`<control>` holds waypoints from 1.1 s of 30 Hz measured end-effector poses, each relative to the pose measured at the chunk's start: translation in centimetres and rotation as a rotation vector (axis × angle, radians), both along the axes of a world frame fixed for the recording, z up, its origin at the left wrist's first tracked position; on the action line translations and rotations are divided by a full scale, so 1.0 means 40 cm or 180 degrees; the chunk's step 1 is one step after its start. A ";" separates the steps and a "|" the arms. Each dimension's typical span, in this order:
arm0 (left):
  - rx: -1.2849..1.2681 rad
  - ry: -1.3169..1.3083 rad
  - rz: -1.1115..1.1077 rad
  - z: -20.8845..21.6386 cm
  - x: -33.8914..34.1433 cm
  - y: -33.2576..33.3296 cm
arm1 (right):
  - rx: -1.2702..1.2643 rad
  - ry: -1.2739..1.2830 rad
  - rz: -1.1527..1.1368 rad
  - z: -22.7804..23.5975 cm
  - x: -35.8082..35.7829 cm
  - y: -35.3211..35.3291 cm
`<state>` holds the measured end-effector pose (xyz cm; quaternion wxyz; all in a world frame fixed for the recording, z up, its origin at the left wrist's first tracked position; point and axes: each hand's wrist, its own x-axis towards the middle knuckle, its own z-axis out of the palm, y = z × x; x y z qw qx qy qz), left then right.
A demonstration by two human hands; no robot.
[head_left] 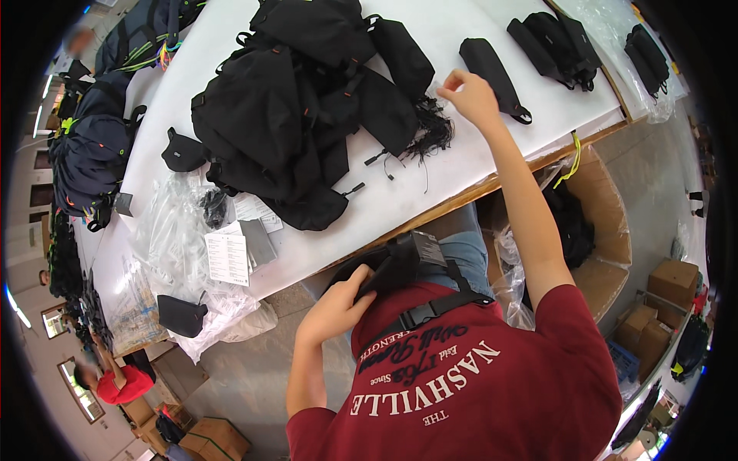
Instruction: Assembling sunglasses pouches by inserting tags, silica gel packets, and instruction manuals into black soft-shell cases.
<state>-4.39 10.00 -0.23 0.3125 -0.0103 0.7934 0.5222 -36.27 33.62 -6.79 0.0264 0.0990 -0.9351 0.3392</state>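
Observation:
My left hand is closed on the edge of a black fabric bag at my waist. A dark hang tag lies against that bag, and a black strap with a buckle crosses my shirt. Over the table my right hand has thumb and fingers pinched together; whatever is between them is too small to make out. Just left of it lies a tangle of black cords. Beside it on the right is a long black pouch. A large heap of black bags covers the table's middle.
The white table has a wooden edge nearest me. Clear plastic bags, printed cards and a small black pouch lie left. More black pouches sit far right. An open carton stands below. A person in red works left.

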 end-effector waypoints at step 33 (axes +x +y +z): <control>-0.0502 0.1984 0.0368 -0.021 -0.022 0.046 | -0.2669 -0.2836 0.2192 -0.007 0.552 0.028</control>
